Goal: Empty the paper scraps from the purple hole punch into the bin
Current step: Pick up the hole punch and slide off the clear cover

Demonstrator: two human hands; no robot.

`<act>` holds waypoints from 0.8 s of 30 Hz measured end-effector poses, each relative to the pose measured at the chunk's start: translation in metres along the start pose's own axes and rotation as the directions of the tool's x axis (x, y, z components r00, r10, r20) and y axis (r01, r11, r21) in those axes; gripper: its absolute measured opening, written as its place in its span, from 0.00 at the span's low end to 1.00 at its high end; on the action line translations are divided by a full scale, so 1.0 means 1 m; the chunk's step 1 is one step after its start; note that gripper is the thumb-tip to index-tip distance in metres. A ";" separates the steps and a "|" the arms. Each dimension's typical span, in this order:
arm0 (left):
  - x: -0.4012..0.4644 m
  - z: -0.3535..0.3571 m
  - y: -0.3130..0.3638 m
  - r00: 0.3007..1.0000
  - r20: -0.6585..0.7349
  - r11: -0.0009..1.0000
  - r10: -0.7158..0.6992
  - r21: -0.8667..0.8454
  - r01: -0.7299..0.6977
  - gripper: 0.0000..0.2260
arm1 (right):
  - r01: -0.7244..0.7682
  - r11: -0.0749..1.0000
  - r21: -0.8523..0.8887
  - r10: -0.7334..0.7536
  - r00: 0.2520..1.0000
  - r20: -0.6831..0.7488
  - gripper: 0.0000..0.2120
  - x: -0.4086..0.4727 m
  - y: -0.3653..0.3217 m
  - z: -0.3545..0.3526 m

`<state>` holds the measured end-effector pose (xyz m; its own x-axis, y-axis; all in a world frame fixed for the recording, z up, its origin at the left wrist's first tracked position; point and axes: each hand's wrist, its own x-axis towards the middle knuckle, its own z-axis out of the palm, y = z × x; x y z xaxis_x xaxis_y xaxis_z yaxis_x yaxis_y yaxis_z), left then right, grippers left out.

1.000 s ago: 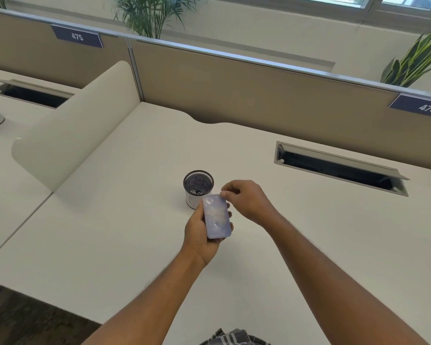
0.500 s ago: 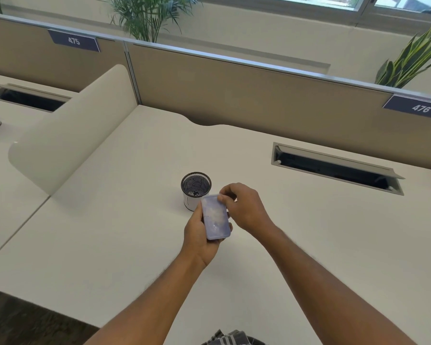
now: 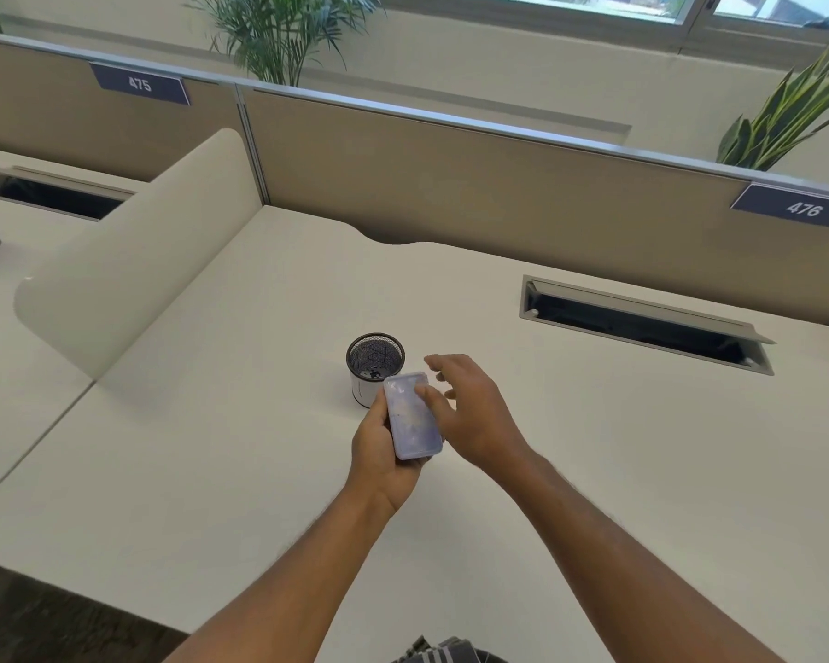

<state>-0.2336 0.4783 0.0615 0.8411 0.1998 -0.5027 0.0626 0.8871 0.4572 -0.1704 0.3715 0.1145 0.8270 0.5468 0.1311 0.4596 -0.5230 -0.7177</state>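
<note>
The purple hole punch (image 3: 413,422) is held bottom side up in my left hand (image 3: 381,454), just above the desk; pale scraps show through its translucent base. Its far end points at a small round mesh bin (image 3: 375,368) with a white lower wall, standing on the desk right behind it. My right hand (image 3: 470,413) hovers to the right of the punch with fingers spread; one fingertip rests on the upper right edge of the punch's base. A few dark bits lie in the bin's bottom.
The white desk (image 3: 211,447) has a cable slot (image 3: 642,325) at the back right and a rounded side divider (image 3: 135,275) on the left. A tan partition (image 3: 475,184) runs along the back, with plants behind it.
My right hand has let go of the punch's far corner and opened, with fingers now spread to the right. The left hand still holds the punch in the same place.
</note>
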 end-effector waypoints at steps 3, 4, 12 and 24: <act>0.002 -0.002 0.002 1.000 -0.023 0.999 0.003 -0.040 -0.004 0.17 | 0.088 0.994 -0.065 -0.087 0.996 0.020 0.21 -0.027 -0.006 0.007; 0.003 -0.003 0.002 1.000 -0.026 0.999 -0.002 -0.050 0.001 0.18 | 0.114 0.989 -0.097 -0.112 0.993 0.027 0.22 -0.037 -0.009 0.011; 0.005 -0.009 0.000 0.996 -0.038 0.994 -0.081 -0.077 0.078 0.26 | 0.170 0.944 -0.282 -0.193 0.979 -0.059 0.19 -0.058 -0.009 0.036; 0.000 -0.002 -0.001 0.999 -0.010 0.997 -0.040 -0.070 0.039 0.20 | 0.118 0.992 -0.037 -0.123 0.936 -0.331 0.10 -0.056 -0.001 0.017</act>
<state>-0.2346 0.4781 0.0598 0.8325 0.1680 -0.5280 0.0578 0.9214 0.3843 -0.2232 0.3525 0.0966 0.8241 0.3599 0.4375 0.5656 -0.4786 -0.6716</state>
